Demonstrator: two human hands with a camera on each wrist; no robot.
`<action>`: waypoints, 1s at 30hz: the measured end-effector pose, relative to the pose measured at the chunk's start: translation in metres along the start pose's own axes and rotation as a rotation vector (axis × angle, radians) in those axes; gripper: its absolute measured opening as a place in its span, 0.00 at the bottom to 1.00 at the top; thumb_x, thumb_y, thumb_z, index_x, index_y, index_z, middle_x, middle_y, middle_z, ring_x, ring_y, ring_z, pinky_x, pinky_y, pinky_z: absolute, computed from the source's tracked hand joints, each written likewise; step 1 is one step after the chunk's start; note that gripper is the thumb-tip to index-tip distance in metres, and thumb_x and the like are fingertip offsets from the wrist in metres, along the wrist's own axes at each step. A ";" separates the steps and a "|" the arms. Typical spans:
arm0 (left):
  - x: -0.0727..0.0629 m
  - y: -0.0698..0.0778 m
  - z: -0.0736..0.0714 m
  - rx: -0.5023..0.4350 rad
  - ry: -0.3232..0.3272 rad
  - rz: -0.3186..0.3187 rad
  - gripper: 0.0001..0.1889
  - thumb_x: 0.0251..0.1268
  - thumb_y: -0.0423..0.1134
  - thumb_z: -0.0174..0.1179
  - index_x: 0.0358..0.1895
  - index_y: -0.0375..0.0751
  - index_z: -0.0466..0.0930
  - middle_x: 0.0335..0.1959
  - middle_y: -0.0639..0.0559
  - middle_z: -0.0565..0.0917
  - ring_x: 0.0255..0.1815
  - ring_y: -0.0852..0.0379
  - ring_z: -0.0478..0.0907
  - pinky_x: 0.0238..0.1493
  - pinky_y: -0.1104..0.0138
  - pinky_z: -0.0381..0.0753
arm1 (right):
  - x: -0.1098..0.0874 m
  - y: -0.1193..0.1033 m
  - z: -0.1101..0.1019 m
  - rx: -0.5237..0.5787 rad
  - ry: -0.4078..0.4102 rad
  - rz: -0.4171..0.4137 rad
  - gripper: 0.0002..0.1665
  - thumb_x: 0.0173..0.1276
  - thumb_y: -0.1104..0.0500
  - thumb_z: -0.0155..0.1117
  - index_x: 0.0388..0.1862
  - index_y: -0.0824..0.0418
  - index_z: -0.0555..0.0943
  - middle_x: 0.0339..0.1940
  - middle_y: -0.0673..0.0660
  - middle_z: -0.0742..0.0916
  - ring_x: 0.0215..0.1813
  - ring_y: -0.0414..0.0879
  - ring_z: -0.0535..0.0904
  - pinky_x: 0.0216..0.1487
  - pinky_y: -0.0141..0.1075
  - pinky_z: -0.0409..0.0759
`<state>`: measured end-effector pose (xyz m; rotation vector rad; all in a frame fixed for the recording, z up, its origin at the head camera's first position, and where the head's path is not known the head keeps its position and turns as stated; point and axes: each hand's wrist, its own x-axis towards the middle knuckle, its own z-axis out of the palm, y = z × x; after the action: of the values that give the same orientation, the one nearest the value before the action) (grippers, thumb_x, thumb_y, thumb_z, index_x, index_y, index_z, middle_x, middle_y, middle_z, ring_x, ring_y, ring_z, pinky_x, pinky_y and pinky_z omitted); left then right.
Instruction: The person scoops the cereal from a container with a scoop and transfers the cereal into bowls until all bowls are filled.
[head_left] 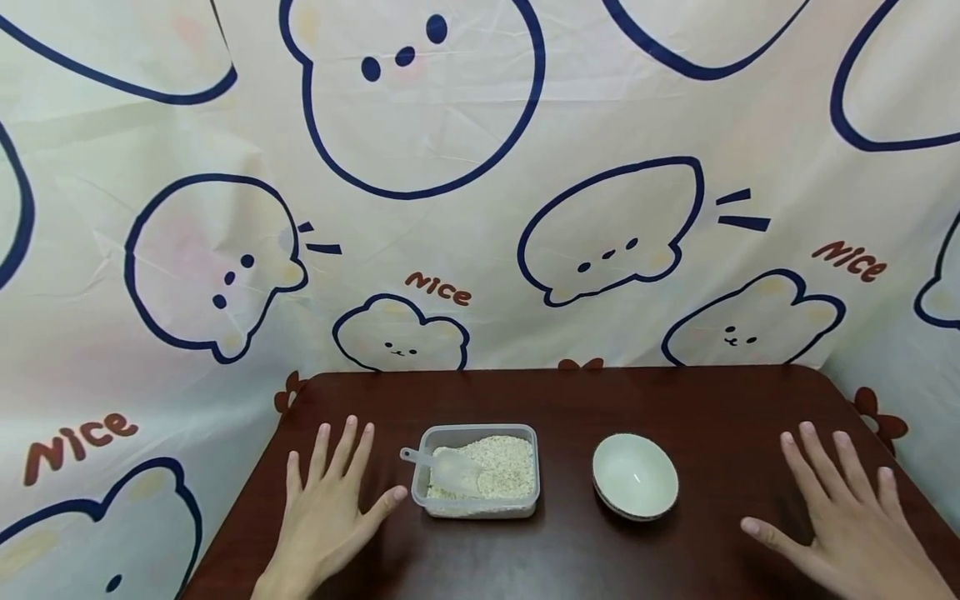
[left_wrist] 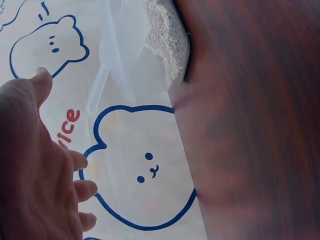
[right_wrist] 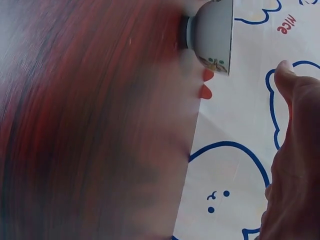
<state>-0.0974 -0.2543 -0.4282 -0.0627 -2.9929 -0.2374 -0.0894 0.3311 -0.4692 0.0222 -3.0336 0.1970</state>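
Note:
A clear plastic container (head_left: 475,510) of oats (head_left: 506,467) stands on the table in the head view. On the oats lies a translucent scoop (head_left: 453,471), its handle jutting over the container's left rim. To the right is a white bowl (head_left: 636,477), which looks empty; the right wrist view shows a leaf pattern on the outside of the bowl (right_wrist: 212,40). My left hand (head_left: 322,508) is spread left of the container, thumb nearest it and apart from it. Well right of the bowl, my right hand (head_left: 855,508) is also spread, holding nothing.
The dark brown wooden table (head_left: 570,550) has rounded far corners. Behind it and along both sides hangs a pale cloth (head_left: 480,242) printed with blue-outlined bears and the word "Nice".

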 end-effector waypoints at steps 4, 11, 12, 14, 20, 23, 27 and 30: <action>0.002 0.001 0.000 -0.014 0.003 0.004 0.53 0.70 0.79 0.52 0.88 0.49 0.55 0.90 0.41 0.52 0.90 0.30 0.41 0.79 0.25 0.35 | 0.004 -0.007 0.001 0.050 -0.031 -0.042 0.79 0.67 0.20 0.63 0.89 0.63 0.32 0.88 0.70 0.32 0.85 0.74 0.17 0.71 0.71 0.08; 0.006 0.003 0.003 -0.049 -0.003 0.009 0.52 0.71 0.77 0.54 0.88 0.50 0.54 0.90 0.41 0.53 0.89 0.29 0.42 0.79 0.25 0.37 | 0.010 -0.021 0.003 0.123 -0.038 -0.104 0.77 0.68 0.23 0.66 0.90 0.64 0.35 0.90 0.69 0.37 0.87 0.69 0.18 0.75 0.68 0.09; 0.006 0.003 0.004 -0.056 -0.006 0.009 0.52 0.71 0.77 0.53 0.88 0.49 0.54 0.89 0.41 0.53 0.89 0.29 0.42 0.79 0.24 0.37 | 0.010 -0.022 0.004 0.135 -0.043 -0.110 0.77 0.68 0.23 0.66 0.90 0.64 0.35 0.90 0.69 0.37 0.87 0.68 0.18 0.75 0.68 0.10; 0.007 0.003 0.004 -0.072 -0.015 0.006 0.52 0.72 0.77 0.53 0.88 0.49 0.54 0.89 0.40 0.54 0.89 0.28 0.43 0.79 0.24 0.38 | 0.011 -0.026 0.006 0.164 -0.053 -0.121 0.76 0.68 0.24 0.67 0.90 0.65 0.36 0.90 0.69 0.37 0.88 0.68 0.20 0.77 0.69 0.12; 0.010 0.004 0.005 -0.106 -0.009 0.018 0.50 0.72 0.75 0.55 0.88 0.49 0.56 0.89 0.40 0.56 0.89 0.30 0.47 0.79 0.25 0.41 | 0.012 -0.035 0.011 0.245 -0.082 -0.138 0.76 0.68 0.25 0.69 0.89 0.67 0.40 0.90 0.70 0.40 0.89 0.70 0.24 0.78 0.72 0.19; 0.012 0.005 0.005 -0.115 0.007 0.032 0.50 0.73 0.73 0.57 0.87 0.49 0.56 0.88 0.40 0.57 0.89 0.31 0.49 0.79 0.26 0.43 | 0.012 -0.043 0.012 0.282 -0.089 -0.144 0.76 0.67 0.25 0.70 0.90 0.67 0.39 0.91 0.70 0.41 0.89 0.70 0.26 0.79 0.73 0.22; 0.014 0.009 0.006 -0.126 0.012 0.042 0.49 0.73 0.72 0.59 0.87 0.48 0.57 0.88 0.40 0.58 0.88 0.32 0.51 0.79 0.26 0.44 | 0.011 -0.064 0.010 0.333 -0.078 -0.175 0.77 0.65 0.24 0.71 0.91 0.62 0.39 0.92 0.66 0.43 0.91 0.66 0.29 0.82 0.71 0.26; 0.016 0.011 0.007 -0.136 0.021 0.054 0.48 0.73 0.70 0.60 0.87 0.48 0.58 0.88 0.41 0.59 0.88 0.33 0.52 0.80 0.27 0.45 | 0.012 -0.083 0.007 0.366 -0.052 -0.210 0.77 0.64 0.23 0.72 0.92 0.56 0.39 0.92 0.62 0.46 0.92 0.61 0.31 0.86 0.65 0.28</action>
<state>-0.1132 -0.2422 -0.4311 -0.1535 -2.9453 -0.4327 -0.1002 0.2478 -0.4640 0.3758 -2.9702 0.7359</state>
